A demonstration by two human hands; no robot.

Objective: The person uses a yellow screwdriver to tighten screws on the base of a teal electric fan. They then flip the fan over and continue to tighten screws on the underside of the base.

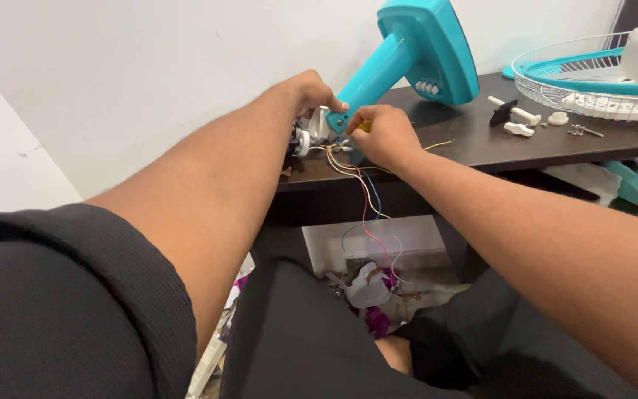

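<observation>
At the desk's (474, 144) front left corner, the left hand (308, 92) is closed around a small white motor part (311, 133) at the low end of the turquoise fan stand (407, 55), which lies tilted across the desk. Just beside it, the right hand (382, 133) pinches a small yellow piece (364, 126) where the coloured wires (367, 199) gather; they trail over the front edge toward the floor. A tug could likely snap a thin wire. Farther right lie white knobs (515, 118), screws (583, 131) and a wire fan guard (592, 81).

Plain white wall (149, 66) behind a dark wooden desk (481, 144)
</observation>
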